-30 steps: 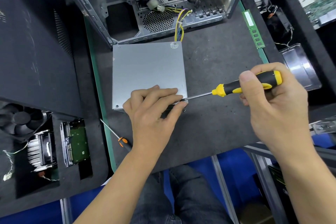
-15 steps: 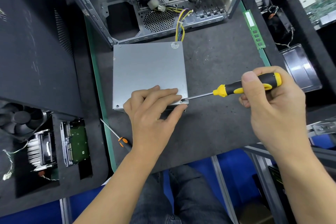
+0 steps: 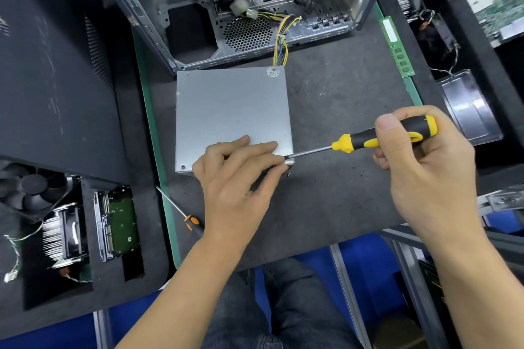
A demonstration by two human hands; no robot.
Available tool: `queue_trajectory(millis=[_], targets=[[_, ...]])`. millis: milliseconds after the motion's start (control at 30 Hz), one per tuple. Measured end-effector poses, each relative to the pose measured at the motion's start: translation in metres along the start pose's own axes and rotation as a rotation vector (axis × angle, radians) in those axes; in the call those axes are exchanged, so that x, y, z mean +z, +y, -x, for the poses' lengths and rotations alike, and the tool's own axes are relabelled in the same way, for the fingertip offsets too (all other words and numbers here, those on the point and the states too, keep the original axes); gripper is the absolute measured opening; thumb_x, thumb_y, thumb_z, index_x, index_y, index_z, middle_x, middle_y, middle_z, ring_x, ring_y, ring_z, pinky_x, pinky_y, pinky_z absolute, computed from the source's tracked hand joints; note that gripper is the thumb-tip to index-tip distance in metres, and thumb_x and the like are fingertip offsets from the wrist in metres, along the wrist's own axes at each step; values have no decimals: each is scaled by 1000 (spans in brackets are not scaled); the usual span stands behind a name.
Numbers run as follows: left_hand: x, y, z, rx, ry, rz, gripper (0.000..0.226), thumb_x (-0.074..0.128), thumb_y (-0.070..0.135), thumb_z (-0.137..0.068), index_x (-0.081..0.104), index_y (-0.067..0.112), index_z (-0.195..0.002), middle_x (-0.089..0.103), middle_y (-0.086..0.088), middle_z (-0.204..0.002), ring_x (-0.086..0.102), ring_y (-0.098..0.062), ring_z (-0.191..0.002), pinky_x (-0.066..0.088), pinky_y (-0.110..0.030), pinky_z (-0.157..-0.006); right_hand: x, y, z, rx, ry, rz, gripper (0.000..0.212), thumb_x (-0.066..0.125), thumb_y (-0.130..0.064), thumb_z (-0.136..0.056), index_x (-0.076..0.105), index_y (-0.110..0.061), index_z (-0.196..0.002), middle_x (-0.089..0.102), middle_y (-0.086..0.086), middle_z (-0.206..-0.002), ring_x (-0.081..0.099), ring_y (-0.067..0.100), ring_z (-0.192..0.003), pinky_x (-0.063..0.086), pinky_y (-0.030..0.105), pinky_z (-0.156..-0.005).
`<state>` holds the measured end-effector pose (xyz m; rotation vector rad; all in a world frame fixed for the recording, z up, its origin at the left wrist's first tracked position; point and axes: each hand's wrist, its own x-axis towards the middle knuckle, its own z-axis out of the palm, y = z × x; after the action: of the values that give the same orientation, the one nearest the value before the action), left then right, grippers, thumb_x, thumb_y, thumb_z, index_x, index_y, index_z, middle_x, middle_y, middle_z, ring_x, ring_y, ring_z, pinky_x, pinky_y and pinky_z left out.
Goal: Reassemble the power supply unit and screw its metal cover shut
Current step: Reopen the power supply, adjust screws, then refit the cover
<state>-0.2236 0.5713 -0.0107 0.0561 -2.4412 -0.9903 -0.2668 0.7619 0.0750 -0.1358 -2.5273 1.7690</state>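
Note:
The power supply unit (image 3: 226,110) lies flat on the dark mat with its grey metal cover facing up. A screw head shows at the near left corner (image 3: 183,167). A bundle of yellow wires (image 3: 280,42) runs from its far right corner into the open computer case (image 3: 249,34). My left hand (image 3: 235,178) rests on the cover's near right corner, fingers fairly straight. My right hand (image 3: 425,178) grips a yellow and black screwdriver (image 3: 357,143). Its tip meets the near right corner, right beside my left fingertips, which hide any screw there.
A small orange-handled screwdriver (image 3: 190,219) lies on the mat left of my left wrist. A green memory stick (image 3: 397,48) and a metal tray (image 3: 467,108) sit to the right. A black case panel (image 3: 56,79), a heatsink with fan (image 3: 62,232) and a hard drive (image 3: 119,224) are at the left.

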Motion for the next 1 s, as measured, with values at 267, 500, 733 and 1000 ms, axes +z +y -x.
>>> queue_trajectory(millis=[267,500,733,1000], targets=[[1,-11,3,183,39,-126,8,75,21,-91,81,18,-87,73,11,-109,65,-26,-102,38,-41,-91,-1,-3,1,-34,23,30,13,60,-45,-92,58,-34,-84,54,13,-70,50,35,-61,43,39,-54],[1,-15,4,242,52,-180,13,75,5,-89,81,17,-90,73,10,-110,62,-25,-102,43,-49,-87,-2,-11,1,-128,37,55,12,59,-40,-93,54,-34,-84,55,8,-69,50,28,-57,43,34,-53],[1,-16,4,273,53,-174,20,68,1,-93,82,15,-89,73,9,-109,67,-29,-98,42,-50,-87,1,-12,3,-141,-10,88,13,59,-39,-92,53,-31,-84,55,4,-68,44,15,-52,33,11,-51],[2,-17,5,270,74,-156,17,71,2,-92,81,14,-87,74,9,-108,69,-28,-98,42,-51,-89,1,-10,4,-166,-22,93,13,58,-40,-93,53,-31,-86,54,2,-67,44,12,-51,33,11,-51]])
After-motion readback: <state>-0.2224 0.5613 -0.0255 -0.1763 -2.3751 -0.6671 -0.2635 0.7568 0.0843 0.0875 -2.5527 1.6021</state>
